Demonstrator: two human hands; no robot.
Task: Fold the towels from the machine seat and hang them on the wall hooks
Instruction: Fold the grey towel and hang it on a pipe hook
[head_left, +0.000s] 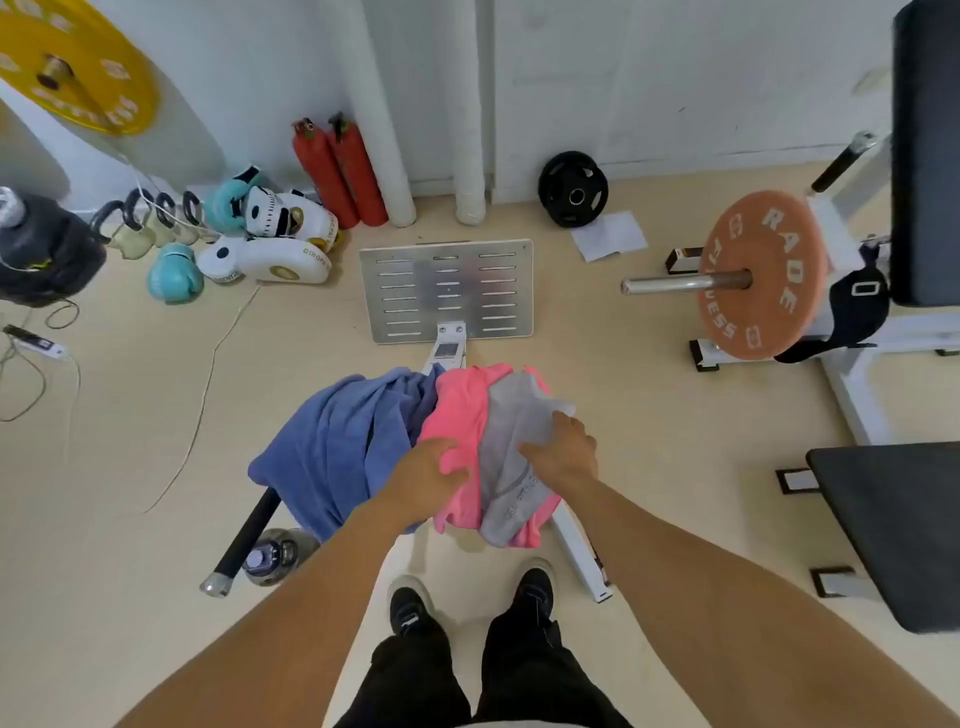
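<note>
Three towels lie heaped on the machine seat, which they hide. A blue towel (335, 447) drapes over the left side, a pink towel (460, 410) is in the middle, and a grey towel (511, 441) lies on top at the right. My left hand (423, 480) grips a bunch of the pink towel at its near edge. My right hand (563, 449) rests on the grey towel with fingers bent into the cloth. No wall hooks are in view.
A metal footplate (447, 288) stands beyond the seat. A black handle (244, 540) and a water bottle (270, 556) lie at the left, a barbell with an orange plate (761, 275) and a black bench pad (893, 525) at the right. Boxing gloves, kettlebells, fire extinguishers (337, 171) line the wall.
</note>
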